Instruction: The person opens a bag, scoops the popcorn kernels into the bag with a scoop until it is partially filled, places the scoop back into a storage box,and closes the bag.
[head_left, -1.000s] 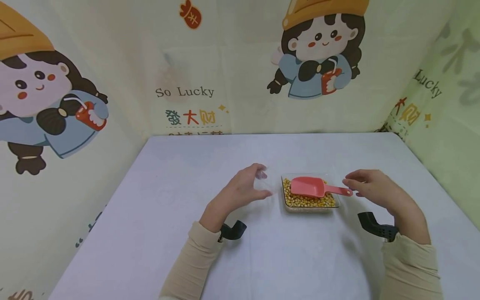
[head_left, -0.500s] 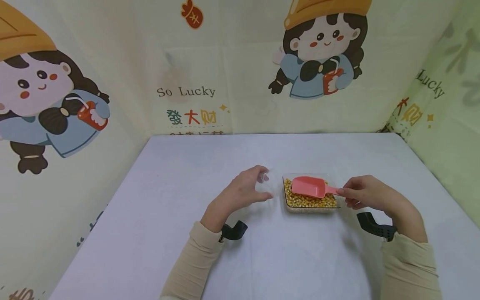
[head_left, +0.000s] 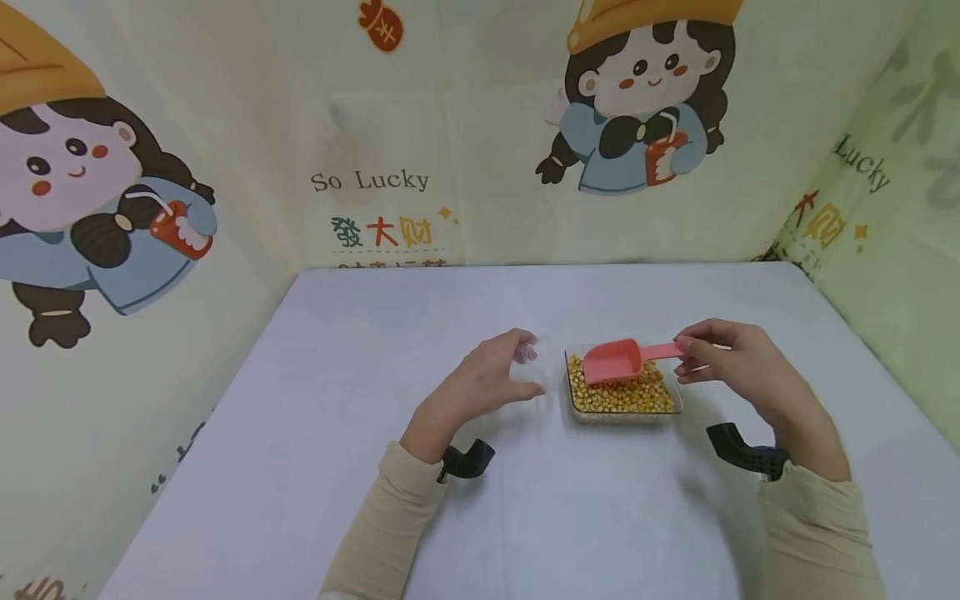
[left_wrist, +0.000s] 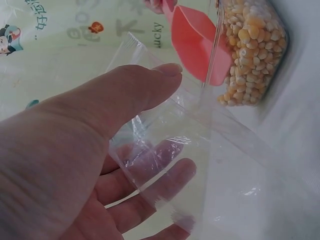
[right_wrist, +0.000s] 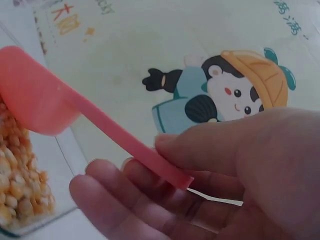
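Observation:
A pink scoop (head_left: 613,363) is in my right hand (head_left: 738,357), its handle (right_wrist: 135,146) pinched between thumb and fingers. The scoop's bowl is tilted, its front edge down at the corn kernels (head_left: 630,402) in a clear rectangular container (head_left: 618,419). Left of the container, my left hand (head_left: 476,379) curves around a clear plastic bag (left_wrist: 200,145), thumb and fingers wide apart. Some of those fingers show through the plastic in the left wrist view. How the bag's lower part lies is hard to see.
The container stands on a white-covered table (head_left: 420,333). Behind it rises a pale printed cloth (head_left: 495,150) with cartoon figures, and more cloth closes in both sides. Black wrist mounts (head_left: 468,460) stick out below the hands.
My right hand has taken hold of the scoop's handle, which it was only reaching at first. The handle end has risen and the bowl has tipped. The left hand has stayed nearly still.

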